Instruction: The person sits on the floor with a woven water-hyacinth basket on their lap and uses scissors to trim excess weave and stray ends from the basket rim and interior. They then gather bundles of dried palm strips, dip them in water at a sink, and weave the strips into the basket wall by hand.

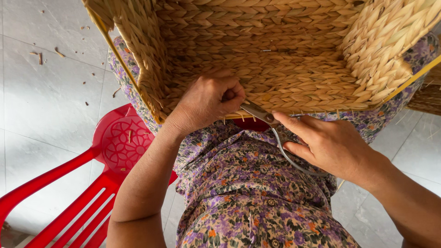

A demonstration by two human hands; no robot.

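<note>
Already the woven basket on your lap looks nearly whole; your left hand is closed in a fist on its lower rim, your right hand grips the metal shears there, with stray fibre ends left along it

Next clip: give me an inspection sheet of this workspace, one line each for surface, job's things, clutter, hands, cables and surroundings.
Surface: the person's lap in a floral garment; the basket rests across it.
Job's things: large woven basket of plaited straw-coloured fibre, its opening facing the camera; metal scissors at its near rim.
Clutter: small fibre scraps scattered on the floor.
Hands: left hand fisted on the basket's near rim; right hand grips the scissors, blades pointing at the rim beside the left hand.
Cables: nothing seen.
Surroundings: grey tiled floor; red plastic chair at the person's left; part of another woven piece at the right edge.
</note>
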